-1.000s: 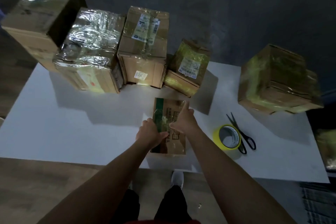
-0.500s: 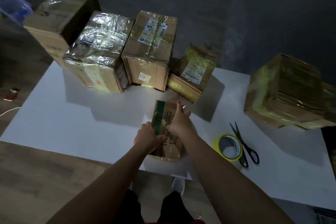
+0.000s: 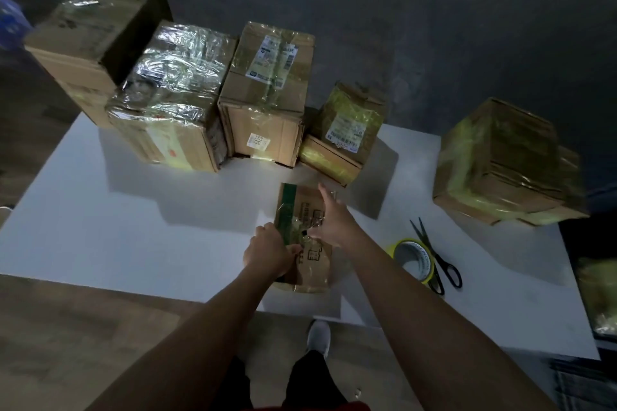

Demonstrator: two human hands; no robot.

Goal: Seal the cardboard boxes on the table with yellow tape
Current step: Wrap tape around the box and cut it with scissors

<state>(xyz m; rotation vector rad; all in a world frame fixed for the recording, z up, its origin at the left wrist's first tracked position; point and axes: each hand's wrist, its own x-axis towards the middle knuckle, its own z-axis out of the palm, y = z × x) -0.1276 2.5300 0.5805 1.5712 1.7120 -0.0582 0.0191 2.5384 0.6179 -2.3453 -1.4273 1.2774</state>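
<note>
Small box at the near edge, both hands on it

The small box (image 3: 314, 259) lies at the near edge of the table (image 3: 133, 227), in front of the row of wrapped boxes (image 3: 267, 103) along the far edge. The left hand (image 3: 268, 252) has its fingers curled against the box's left side, seemingly gripping it. The right hand (image 3: 334, 223) lies on the top with fingers stretched out flat, holding nothing. The film on top looks crinkled, so uneven pressing could trap creases and leave a weak seal. The box sits so close to the edge that a hard push toward the person could tip it off. The tape roll (image 3: 424, 264) touches the scissors (image 3: 434, 253) toward the near right corner, and a blind reach in this dim light could meet the blades.
</note>
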